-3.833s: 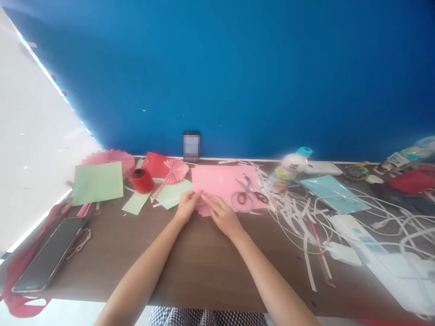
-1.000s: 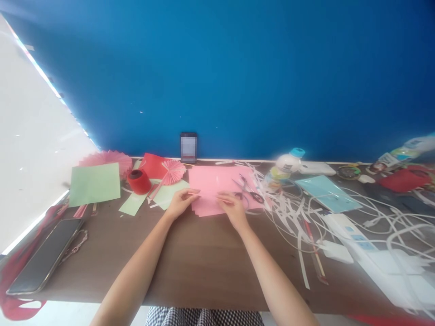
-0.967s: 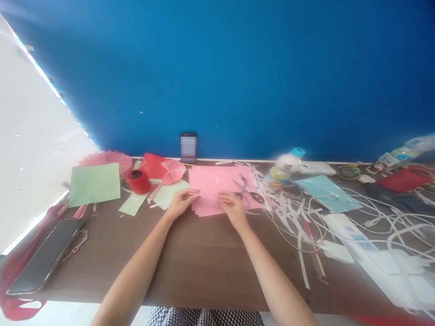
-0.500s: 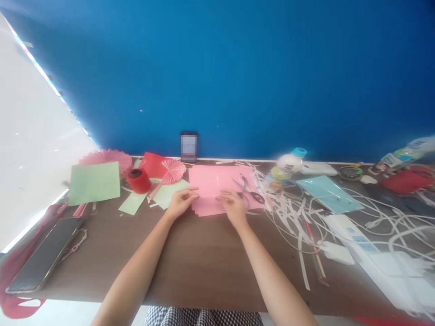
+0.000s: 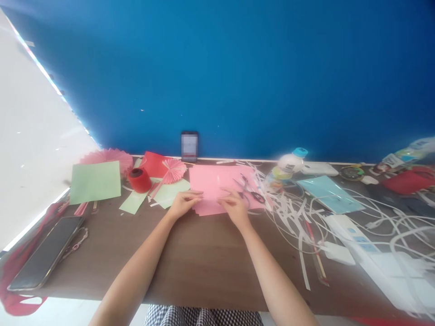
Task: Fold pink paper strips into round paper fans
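Flat pink sheets [image 5: 205, 179] lie layered at the frame's centre, their lower edges uneven. Over that lower part, the left hand [image 5: 183, 203] keeps thumb and fingers close together; the right hand [image 5: 235, 207] fans its fingers slightly; whether either pinches anything, I cannot tell. Scissors [image 5: 245, 186] with looped handles lie on the sheets' right side. A pleated rosette [image 5: 174, 171] sits left of centre, curling white strips [image 5: 288, 209] right

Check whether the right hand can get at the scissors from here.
Probably yes: the scissors lie on the pink paper just beside the right hand, with nothing bulky between, though whether that hand is pinching something is unclear.
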{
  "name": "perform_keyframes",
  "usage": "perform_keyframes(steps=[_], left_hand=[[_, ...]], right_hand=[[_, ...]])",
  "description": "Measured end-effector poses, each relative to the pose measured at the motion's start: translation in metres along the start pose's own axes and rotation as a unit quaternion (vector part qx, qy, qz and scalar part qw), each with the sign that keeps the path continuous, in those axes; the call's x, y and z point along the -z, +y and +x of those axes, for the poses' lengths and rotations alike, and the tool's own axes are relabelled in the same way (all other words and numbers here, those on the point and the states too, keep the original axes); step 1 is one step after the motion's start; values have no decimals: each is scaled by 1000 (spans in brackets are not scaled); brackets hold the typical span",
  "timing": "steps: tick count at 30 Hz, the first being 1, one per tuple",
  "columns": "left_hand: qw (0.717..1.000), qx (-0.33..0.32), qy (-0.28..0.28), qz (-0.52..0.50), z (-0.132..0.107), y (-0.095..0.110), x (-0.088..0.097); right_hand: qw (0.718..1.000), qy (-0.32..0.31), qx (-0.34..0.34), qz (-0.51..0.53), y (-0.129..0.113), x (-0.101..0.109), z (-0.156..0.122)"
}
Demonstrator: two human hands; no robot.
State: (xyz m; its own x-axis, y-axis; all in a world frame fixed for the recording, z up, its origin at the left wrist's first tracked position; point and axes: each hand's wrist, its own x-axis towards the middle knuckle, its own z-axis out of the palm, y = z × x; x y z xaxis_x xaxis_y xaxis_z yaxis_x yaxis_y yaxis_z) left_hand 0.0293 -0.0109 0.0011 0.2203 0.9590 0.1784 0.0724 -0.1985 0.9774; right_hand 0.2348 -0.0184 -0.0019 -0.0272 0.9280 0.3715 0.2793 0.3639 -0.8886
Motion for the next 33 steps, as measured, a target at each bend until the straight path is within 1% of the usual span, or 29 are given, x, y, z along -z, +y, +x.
perform_keyframes(steps=[6, 11, 14, 18, 23, 26, 30, 33], left_hand=[[999, 9, 16, -28, -1, 5, -3], [996, 46, -7, -72, -1, 2, -7], [995, 52, 12, -88, 0, -2, -9], [991, 64, 43, -114, 0, -5, -11], [989, 73, 77, -107, 0, -4, -14], [987, 71, 93, -108, 0, -4, -16], [977, 57, 115, -171, 1, -5, -19], [964, 58, 107, -234, 3, -6, -20]], right_hand=[[1000, 1, -6, -12, -2, -1, -1], [1000, 22, 8, -17, -3, -2, -3], [999, 41, 5, -20, -5, -4, -3], [998, 64, -19, -6, -8, -10, -2], [995, 86, -60, -2, -7, -16, -2], [993, 94, -65, -9, -5, -18, -2], [993, 99, -65, -6, -3, -19, -2], [993, 100, -67, -3, -1, -20, -3]])
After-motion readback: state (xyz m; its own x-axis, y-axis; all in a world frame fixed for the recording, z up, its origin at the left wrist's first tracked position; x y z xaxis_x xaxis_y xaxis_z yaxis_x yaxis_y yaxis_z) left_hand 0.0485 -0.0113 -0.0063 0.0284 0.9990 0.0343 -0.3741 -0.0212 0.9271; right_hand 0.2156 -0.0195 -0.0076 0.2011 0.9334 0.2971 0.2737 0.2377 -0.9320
